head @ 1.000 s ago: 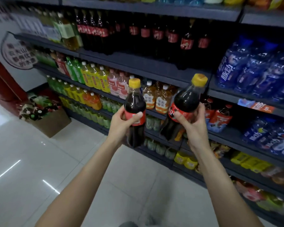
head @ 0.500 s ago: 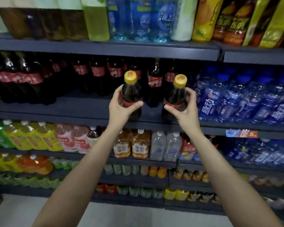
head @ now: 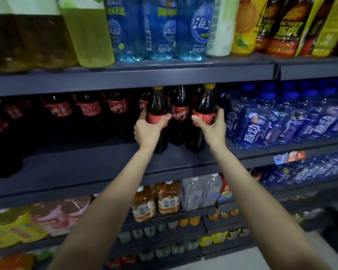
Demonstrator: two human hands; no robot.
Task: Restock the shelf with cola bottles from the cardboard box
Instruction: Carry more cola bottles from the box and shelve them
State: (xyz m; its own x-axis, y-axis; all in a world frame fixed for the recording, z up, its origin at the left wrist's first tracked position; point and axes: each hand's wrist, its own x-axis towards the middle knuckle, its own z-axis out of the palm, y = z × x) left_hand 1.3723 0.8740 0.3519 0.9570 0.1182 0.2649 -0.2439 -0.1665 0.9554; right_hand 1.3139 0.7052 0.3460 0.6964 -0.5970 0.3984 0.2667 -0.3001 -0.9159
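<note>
Each grip is wrapped around a cola bottle at the label band: the left hand (head: 149,129) curls its fingers and thumb round the left cola bottle (head: 158,106), and the right hand (head: 213,127) does the same to the right cola bottle (head: 203,106). Both bottles are clear, smooth plastic with a narrowing neck, dark liquid inside, a glossy red label and a yellow cap that reaches close under the shelf above. They stand upright, their bases at or just above the dark grey metal shelf (head: 82,164); I cannot tell whether they touch it. Between the two held bottles stands another cola bottle (head: 179,112), further back, and a row of similar cola bottles (head: 90,112) runs off to the left in shadow. Just to the right sit blue drink bottles (head: 261,121) with ribbed, faceted walls and blue caps. The shelf above carries large pale yellow and light blue bottles (head: 160,30). Below are orange tea bottles (head: 168,199) with white caps.
</note>
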